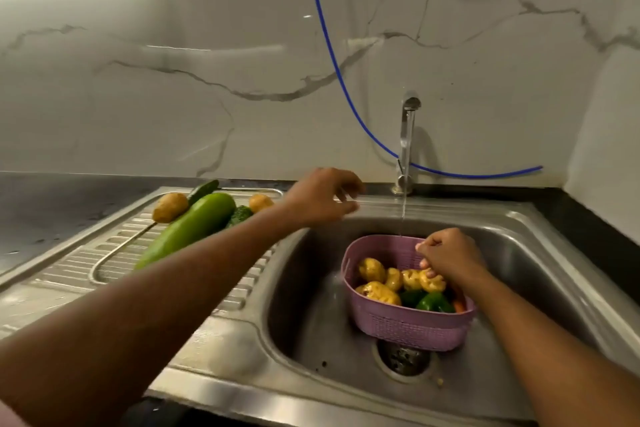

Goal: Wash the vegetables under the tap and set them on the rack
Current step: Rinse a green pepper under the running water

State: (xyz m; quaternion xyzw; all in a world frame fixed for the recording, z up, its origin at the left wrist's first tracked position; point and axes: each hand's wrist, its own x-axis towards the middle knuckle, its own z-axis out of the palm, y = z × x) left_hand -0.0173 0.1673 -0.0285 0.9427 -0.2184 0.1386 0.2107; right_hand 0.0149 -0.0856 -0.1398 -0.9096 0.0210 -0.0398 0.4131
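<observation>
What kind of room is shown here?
Most likely a home kitchen: a steel sink with a running tap, a ribbed drainboard holding vegetables, and a marble-look wall behind.

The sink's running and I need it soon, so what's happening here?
A person is washing vegetables. The right hand grips a potato in the purple basket standing in the sink, with the tap running. The left hand hovers empty by the draining board, where a gourd and two potatoes already lie.
</observation>
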